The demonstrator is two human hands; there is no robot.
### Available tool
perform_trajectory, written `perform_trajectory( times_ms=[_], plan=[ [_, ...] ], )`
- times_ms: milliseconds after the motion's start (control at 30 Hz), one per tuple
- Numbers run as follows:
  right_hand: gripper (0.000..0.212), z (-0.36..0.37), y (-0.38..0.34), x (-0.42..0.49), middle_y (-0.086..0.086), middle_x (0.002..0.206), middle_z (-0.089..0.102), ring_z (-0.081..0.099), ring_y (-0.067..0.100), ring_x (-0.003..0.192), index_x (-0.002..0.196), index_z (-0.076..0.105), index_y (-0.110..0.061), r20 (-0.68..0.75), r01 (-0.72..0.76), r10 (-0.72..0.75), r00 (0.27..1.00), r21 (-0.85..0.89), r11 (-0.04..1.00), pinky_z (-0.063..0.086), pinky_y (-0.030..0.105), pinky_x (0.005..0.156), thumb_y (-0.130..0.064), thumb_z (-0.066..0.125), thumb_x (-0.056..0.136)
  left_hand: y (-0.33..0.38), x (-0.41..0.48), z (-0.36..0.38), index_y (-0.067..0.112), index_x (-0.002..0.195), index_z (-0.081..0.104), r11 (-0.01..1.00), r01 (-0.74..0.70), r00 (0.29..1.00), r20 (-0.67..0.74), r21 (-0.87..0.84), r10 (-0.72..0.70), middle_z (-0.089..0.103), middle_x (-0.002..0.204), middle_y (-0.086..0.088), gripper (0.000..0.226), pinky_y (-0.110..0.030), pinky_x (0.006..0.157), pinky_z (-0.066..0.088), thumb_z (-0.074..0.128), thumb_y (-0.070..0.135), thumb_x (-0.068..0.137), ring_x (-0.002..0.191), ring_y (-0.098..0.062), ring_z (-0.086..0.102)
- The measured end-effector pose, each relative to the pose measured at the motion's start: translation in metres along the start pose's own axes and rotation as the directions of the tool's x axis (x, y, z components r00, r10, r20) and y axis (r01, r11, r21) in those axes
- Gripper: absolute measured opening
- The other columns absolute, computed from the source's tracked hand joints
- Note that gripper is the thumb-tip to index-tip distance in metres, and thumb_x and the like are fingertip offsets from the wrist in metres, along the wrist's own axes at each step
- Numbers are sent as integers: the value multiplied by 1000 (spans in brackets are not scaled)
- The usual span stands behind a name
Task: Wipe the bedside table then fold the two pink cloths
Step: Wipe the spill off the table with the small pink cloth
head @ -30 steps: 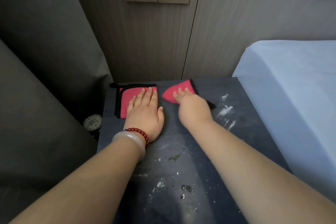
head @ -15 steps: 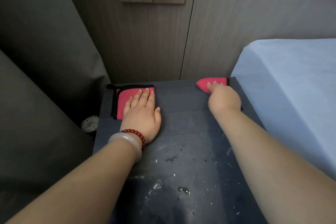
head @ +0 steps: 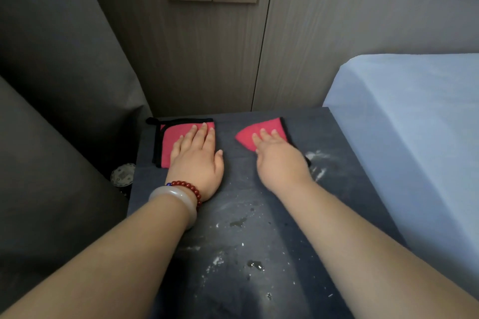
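Hands both flat, palms down, on dark desk (head: 259,254), forearms reaching in from the near edge. Left hand (head: 198,160): fingers straight and together, pressing on folded pink cloth (head: 171,142) with black trim at the desk's far left corner; palm heel rests on bare desk. Nothing gripped. Wrist carries pale bangle (head: 176,199) and red bead bracelet (head: 190,188). Right hand (head: 278,160): fingers extended, slightly spread, laid over second pink cloth (head: 255,134), bunched beneath the palm near the desk's far edge, right of centre; pressing, not clenched. White smears (head: 317,160) just right of that hand. Water drops (head: 255,264) nearer the desk's front. Bed (head: 414,124) adjoins the desk's right side.
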State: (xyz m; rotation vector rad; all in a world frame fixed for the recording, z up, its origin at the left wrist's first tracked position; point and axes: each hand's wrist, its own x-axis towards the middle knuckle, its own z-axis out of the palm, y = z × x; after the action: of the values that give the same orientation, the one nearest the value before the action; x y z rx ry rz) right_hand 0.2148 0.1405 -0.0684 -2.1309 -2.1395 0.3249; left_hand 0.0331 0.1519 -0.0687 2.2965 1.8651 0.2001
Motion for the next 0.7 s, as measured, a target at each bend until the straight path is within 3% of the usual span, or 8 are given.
perform_trajectory(
  times_ms=[67,167,233,400,467,533,600,700],
  plan=[
    [64,-12,17,-4,-2,158,21,20,18,146,149,30,-24,-4,35,-34,999,30,999,19,33,118,-1,38,90,1,0,0,20,155,12,1000,2,1000,-3,-6,-2,9,162,1,60,-40,120,3,23,40,100,148,-19,4],
    [64,-46,73,3,2,159,19,27,26,143,150,28,-25,30,-331,333,943,-56,942,25,39,114,0,37,92,1,2,1,20,155,11,1000,-3,1000,-3,9,3,9,162,2,60,-40,120,4,22,42,100,148,-19,3],
    [65,-53,64,8,6,160,15,24,29,143,152,22,-19,51,-397,407,912,-139,907,24,40,113,1,38,92,0,4,2,20,155,11,1000,-1,1000,-7,14,2,9,162,1,61,-41,120,5,23,43,99,148,-19,4],
    [74,-15,-2,-5,3,160,13,15,20,147,152,21,-20,122,107,-107,987,2,994,20,38,118,6,41,85,0,2,2,20,155,13,1000,9,1000,-7,5,-9,10,162,1,60,-40,120,6,25,41,99,148,-19,5],
    [72,-30,33,0,3,159,17,22,22,145,151,27,-24,73,-67,66,995,8,998,22,37,117,6,40,87,1,3,2,20,155,13,1000,1,1000,-3,14,-1,10,162,1,60,-41,120,6,24,42,99,148,-19,5],
    [66,-50,72,7,7,159,20,26,28,143,151,27,-21,33,-359,361,932,-63,931,26,40,114,3,39,91,1,4,3,20,155,12,1000,-2,1000,-4,16,2,11,162,1,60,-41,120,7,23,42,99,148,-20,5],
    [59,-55,67,14,13,154,30,34,32,138,148,31,-14,-19,-482,482,876,-90,872,33,43,108,2,39,92,0,4,4,19,155,12,1000,-7,1000,-12,26,7,10,162,1,60,-41,120,6,22,41,100,148,-19,5],
    [63,-27,7,14,11,152,34,36,29,137,147,35,-17,-5,-117,116,993,-32,993,37,41,107,2,40,87,-1,2,3,19,155,13,999,-13,1000,-15,29,14,11,162,1,59,-40,120,6,22,39,100,148,-19,5]
  ],
)
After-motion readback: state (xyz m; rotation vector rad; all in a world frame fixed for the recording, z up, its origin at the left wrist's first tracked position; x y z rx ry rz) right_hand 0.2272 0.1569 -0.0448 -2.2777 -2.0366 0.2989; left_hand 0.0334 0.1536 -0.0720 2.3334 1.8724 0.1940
